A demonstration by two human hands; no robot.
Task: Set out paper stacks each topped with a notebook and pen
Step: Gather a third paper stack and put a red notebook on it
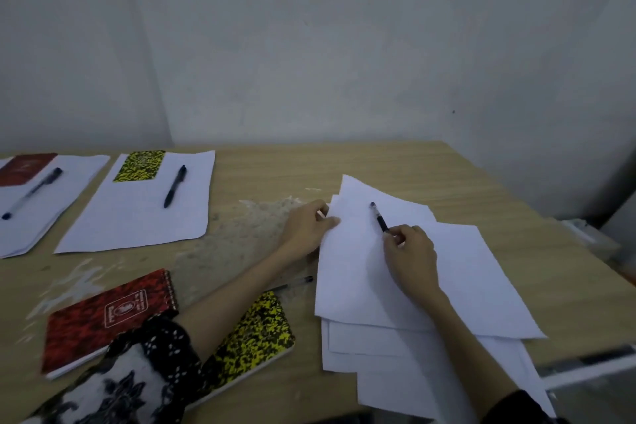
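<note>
On the pale wood-grain worktop (344, 162), two flat white paper stacks sit at far left, one topped by a dark red notebook (25, 167) and pen, the next by a yellow-speckled notebook (139, 165) and black pen (175, 186). Nearer lie a red spiral notebook (110, 317) and a yellow mottled notebook (254, 337). The left hand (306, 227) pinches the edge of loose, fanned sheets (481, 268), while the right hand (411, 251) grips a slim black pen (378, 217) above them.

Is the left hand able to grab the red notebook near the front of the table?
Probably yes, once it lets go. The left hand is pinching the loose paper sheets, but nothing lies on the red spiral notebook. It sits uncovered just left of that forearm.
</note>
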